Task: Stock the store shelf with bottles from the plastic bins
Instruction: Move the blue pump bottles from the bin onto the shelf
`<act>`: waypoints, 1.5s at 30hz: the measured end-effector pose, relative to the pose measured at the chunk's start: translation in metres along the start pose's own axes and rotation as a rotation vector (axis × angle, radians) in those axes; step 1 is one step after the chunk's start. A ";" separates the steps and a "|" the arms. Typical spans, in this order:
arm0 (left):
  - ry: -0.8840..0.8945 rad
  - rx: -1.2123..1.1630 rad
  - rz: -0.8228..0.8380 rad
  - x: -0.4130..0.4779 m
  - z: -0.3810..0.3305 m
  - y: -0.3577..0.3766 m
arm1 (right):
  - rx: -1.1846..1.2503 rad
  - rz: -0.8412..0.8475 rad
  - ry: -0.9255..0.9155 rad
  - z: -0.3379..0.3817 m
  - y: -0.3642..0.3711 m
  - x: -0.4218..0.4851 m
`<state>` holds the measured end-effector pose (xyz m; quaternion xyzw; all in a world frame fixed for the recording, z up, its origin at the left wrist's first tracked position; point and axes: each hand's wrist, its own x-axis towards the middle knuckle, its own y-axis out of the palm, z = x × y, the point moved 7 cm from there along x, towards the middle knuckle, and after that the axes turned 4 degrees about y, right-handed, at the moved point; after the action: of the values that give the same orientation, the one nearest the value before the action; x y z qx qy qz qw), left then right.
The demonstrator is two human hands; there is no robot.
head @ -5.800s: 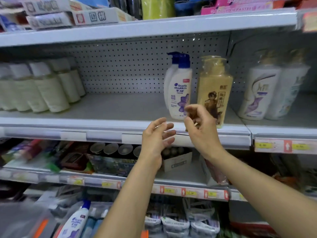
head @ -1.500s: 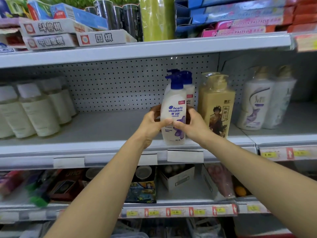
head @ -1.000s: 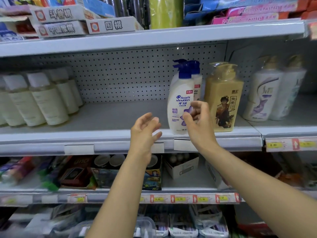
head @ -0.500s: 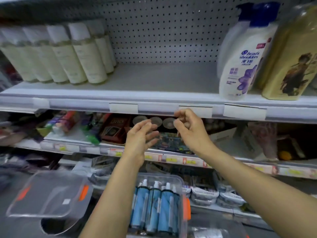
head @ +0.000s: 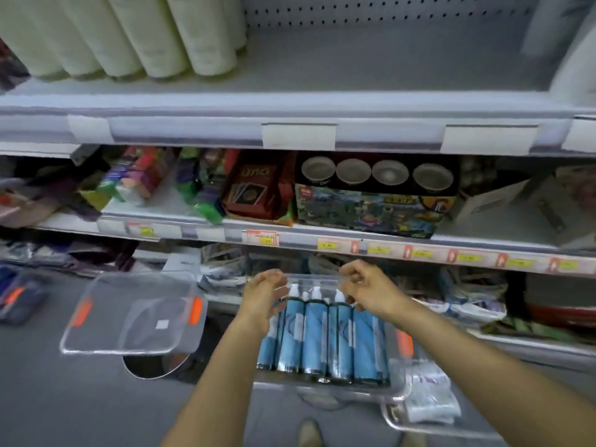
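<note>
A clear plastic bin stands on the floor below me and holds several blue bottles with white caps, lying side by side. My left hand hovers over the leftmost bottle's top, fingers loosely curled. My right hand hangs over the caps on the right side, fingers also loosely curled. Neither hand plainly grips a bottle. The grey store shelf runs across the top, with a white shampoo bottle at its right edge.
The bin's clear lid with orange clips lies on the floor to the left. Cream bottles fill the shelf's left end. Boxed games crowd the lower shelf. A second clear bin with a plastic bag sits at the lower right.
My view has tipped down from the shelf to the bin. Both hands have dropped from the shelf's edge to just over the blue bottles' caps.
</note>
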<state>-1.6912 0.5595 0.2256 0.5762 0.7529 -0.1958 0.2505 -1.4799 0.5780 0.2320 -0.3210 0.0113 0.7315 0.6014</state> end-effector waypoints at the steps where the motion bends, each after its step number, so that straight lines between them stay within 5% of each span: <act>1: -0.036 0.017 0.004 0.006 0.011 -0.003 | 0.006 -0.008 0.060 -0.016 0.006 0.003; 7: -0.200 0.120 0.068 0.027 0.072 0.015 | -0.022 -0.025 0.375 -0.115 0.023 0.009; 20: -0.401 0.197 0.200 0.047 0.167 0.090 | -0.238 -0.035 0.581 -0.213 0.055 0.032; 27: -0.418 0.138 0.159 0.054 0.179 0.085 | -0.137 -0.008 0.643 -0.231 0.066 0.028; 30: -0.410 0.135 0.182 0.055 0.180 0.084 | 0.130 -0.024 0.671 -0.231 0.061 0.025; 36: -0.356 0.092 0.277 0.052 0.174 0.089 | 0.557 -0.002 0.565 -0.202 0.070 0.018; 42: -0.240 0.053 0.139 0.066 0.160 0.061 | 0.457 0.229 0.381 -0.159 0.103 0.018; 45: -0.229 0.082 0.065 0.074 0.164 0.032 | 0.419 0.118 0.366 -0.164 0.101 0.026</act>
<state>-1.6514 0.5289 0.0504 0.5839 0.6916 -0.2830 0.3173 -1.4971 0.5067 0.0519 -0.3155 0.2894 0.6769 0.5988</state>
